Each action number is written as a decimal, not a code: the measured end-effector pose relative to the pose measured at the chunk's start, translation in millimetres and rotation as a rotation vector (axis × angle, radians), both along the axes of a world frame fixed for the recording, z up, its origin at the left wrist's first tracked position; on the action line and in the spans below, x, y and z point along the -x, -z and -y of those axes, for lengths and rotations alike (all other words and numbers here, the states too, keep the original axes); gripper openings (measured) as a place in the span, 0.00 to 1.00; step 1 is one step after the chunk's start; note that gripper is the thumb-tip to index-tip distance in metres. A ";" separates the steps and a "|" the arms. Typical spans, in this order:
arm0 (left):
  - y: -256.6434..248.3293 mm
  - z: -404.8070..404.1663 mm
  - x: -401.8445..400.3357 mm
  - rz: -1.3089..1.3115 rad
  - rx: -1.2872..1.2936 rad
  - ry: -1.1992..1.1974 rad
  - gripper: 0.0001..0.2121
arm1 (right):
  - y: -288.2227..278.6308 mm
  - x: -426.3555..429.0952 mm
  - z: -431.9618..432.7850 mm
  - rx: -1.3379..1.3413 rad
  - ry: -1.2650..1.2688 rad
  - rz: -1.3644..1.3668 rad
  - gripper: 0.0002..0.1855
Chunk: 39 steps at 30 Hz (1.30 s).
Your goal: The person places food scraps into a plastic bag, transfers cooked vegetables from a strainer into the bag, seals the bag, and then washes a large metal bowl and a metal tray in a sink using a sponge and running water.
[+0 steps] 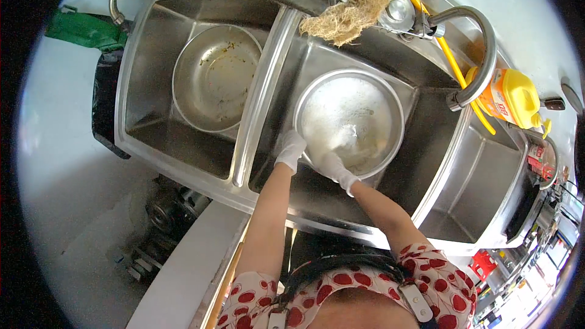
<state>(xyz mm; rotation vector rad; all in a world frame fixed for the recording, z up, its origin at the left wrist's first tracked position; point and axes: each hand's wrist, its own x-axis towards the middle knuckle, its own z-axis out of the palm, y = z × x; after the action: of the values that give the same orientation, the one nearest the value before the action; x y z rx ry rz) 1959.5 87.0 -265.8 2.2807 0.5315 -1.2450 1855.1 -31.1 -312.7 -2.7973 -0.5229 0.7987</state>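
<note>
A round metal basin (401, 121) with cloudy, foamy liquid in it sits in the middle compartment of the stainless steel sink. My left hand (291, 147), in a white glove, holds the basin's near-left rim. My right hand (330, 164), also in a white glove, reaches over the near rim into the basin. Its fingers are blurred in the foam, and whether they hold anything is hidden. In the left compartment rests a second metal basin (215, 82), with brownish food bits stuck to its inside.
A steel divider (265, 100) separates the two basins. Fibrous scrubbing material (349, 16) lies on the back ledge beside a metal lid (397, 10). A curved faucet (486, 50), a yellow hose (450, 61) and a yellow jug (518, 96) stand at the right. Another faucet (114, 2) rises at the far left.
</note>
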 end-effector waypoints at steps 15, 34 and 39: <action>69.7 -30.5 45.6 0.115 -0.097 -0.060 0.21 | -10.3 -170.6 79.0 -1.182 1.501 0.305 0.05; 44.5 0.2 20.2 0.149 -0.127 -0.008 0.19 | -70.9 -92.1 129.0 0.119 0.051 -0.157 0.18; 58.7 -13.5 36.0 0.297 -0.054 -0.067 0.20 | -91.4 -134.0 182.2 0.650 -0.342 0.091 0.18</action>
<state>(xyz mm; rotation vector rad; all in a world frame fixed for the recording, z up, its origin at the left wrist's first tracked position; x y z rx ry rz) 1923.5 100.4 -324.5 2.4142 0.5316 -0.8481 1989.1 -213.3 -221.3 -3.3984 -0.9179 1.0691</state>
